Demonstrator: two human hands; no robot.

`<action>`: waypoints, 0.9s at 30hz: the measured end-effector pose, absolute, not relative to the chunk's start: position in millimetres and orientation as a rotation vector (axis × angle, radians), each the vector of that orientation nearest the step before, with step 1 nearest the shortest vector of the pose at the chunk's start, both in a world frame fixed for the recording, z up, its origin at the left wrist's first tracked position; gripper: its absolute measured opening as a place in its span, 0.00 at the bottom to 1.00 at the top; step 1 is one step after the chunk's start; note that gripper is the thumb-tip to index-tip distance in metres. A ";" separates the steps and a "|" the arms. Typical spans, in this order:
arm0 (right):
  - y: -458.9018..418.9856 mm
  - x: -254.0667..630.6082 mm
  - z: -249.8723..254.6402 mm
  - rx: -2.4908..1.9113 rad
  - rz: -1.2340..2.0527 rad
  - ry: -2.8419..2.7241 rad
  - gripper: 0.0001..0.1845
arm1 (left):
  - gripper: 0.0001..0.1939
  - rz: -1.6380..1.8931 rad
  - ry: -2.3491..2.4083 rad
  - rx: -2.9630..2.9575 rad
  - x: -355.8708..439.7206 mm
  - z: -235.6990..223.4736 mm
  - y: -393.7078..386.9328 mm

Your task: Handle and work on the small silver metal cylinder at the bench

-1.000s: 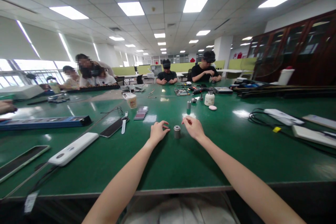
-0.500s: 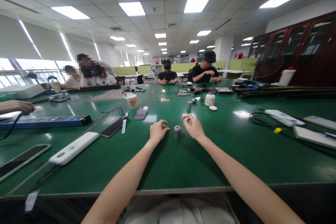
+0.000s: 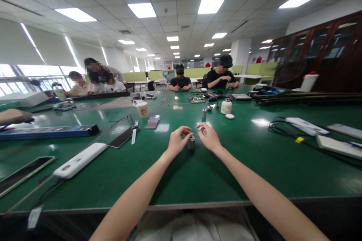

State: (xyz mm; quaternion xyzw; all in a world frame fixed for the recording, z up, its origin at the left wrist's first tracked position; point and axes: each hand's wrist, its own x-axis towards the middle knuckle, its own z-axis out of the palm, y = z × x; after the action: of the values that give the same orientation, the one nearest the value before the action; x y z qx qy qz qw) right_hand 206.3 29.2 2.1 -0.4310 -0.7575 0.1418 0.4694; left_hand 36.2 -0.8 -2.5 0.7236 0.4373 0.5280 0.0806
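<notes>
A small metal cylinder (image 3: 191, 143) stands upright on the green table (image 3: 198, 173), between my two hands. My left hand (image 3: 177, 142) is closed in a pinch, thumb and forefinger meeting at the cylinder's top rim. My right hand (image 3: 209, 136) hovers just right of the cylinder with its fingers curled and thumb and forefinger pressed together; what they hold, if anything, is too small to make out.
A white oblong device (image 3: 79, 160), a dark phone (image 3: 121, 138), a wristwatch (image 3: 134, 131) and a blue power strip (image 3: 48, 131) lie to the left. A cup (image 3: 143, 108), a white bottle (image 3: 225, 106) and cables (image 3: 283, 126) sit farther off. Other people sit across the table; someone's hand (image 3: 14, 116) is at far left.
My left hand has moved right and closed its thumb and forefinger on the cylinder's top. My right hand has stayed almost still.
</notes>
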 end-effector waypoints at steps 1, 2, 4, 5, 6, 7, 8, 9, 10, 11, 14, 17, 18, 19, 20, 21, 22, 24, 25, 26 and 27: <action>29.1 206.3 2.3 -1.055 0.343 -1.861 0.13 | 0.09 1.583 1.307 2.168 36.0 -2.2 -1.4; 28.9 206.2 2.4 -1.053 0.338 -1.866 0.13 | 0.09 1.584 1.305 2.172 36.0 -2.0 -1.7; 28.6 206.2 2.6 -1.051 0.325 -1.873 0.13 | 0.09 1.574 1.308 2.185 36.3 -2.6 -2.0; 28.4 206.2 2.6 -1.050 0.321 -1.875 0.13 | 0.09 1.564 1.313 2.195 36.5 -3.3 -2.0; 28.3 206.2 2.5 -1.048 0.319 -1.878 0.12 | 0.09 1.553 1.318 2.207 36.7 -4.2 -1.8; 28.2 206.2 2.5 -1.047 0.318 -1.880 0.12 | 0.09 1.543 1.325 2.220 36.7 -5.0 -1.5; 28.2 206.2 2.3 -1.047 0.316 -1.882 0.12 | 0.09 1.533 1.332 2.233 36.7 -5.8 -1.2; 28.2 206.2 2.2 -1.047 0.313 -1.884 0.12 | 0.09 1.523 1.339 2.246 36.6 -6.5 -0.9; 28.4 206.2 1.9 -1.047 0.308 -1.886 0.12 | 0.09 1.514 1.345 2.256 36.5 -6.9 -0.7; 28.6 206.2 1.7 -1.047 0.303 -1.889 0.12 | 0.10 1.504 1.350 2.264 36.4 -7.0 -0.6; 29.8 206.3 0.6 -1.056 0.295 -1.898 0.12 | 0.10 1.489 1.358 2.270 36.7 -6.5 -1.0; 31.1 205.9 -0.8 -1.060 0.301 -1.929 0.12 | 0.11 1.506 1.354 2.259 37.6 -6.2 -1.1; 31.3 205.6 -1.2 -1.058 0.304 -1.947 0.12 | 0.11 1.517 1.356 2.250 37.6 -6.4 -0.8; 31.2 205.3 -1.5 -1.055 0.306 -1.969 0.11 | 0.11 1.527 1.362 2.239 37.5 -6.7 -0.2; 30.9 205.0 -1.7 -1.051 0.309 -1.993 0.11 | 0.11 1.536 1.371 2.225 37.1 -7.1 0.6; 30.3 204.6 -1.8 -1.049 0.312 -2.015 0.10 | 0.11 1.544 1.380 2.212 36.5 -7.5 1.5; 29.4 204.3 -1.8 -1.046 0.313 -2.036 0.11 | 0.11 1.548 1.386 2.201 35.9 -8.0 2.3; 27.6 203.8 -1.8 -1.043 0.308 -2.073 0.12 | 0.12 1.548 1.386 2.186 34.4 -8.7 3.7; 26.7 203.7 -1.8 -1.045 0.302 -2.088 0.13 | 0.12 1.546 1.382 2.181 33.9 -8.9 4.0; 26.1 203.6 -1.9 -1.048 0.294 -2.102 0.13 | 0.13 1.541 1.377 2.178 33.5 -9.1 4.0; 25.7 203.6 -1.9 -1.052 0.287 -2.114 0.13 | 0.13 1.535 1.374 2.176 33.4 -9.1 3.9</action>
State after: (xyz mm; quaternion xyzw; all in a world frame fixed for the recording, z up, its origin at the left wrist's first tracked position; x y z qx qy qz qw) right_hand 203.6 25.7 -1.9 -0.4105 -0.8248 0.1118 0.3725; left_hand 33.4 3.9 -9.1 0.7243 0.4573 0.5109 0.0726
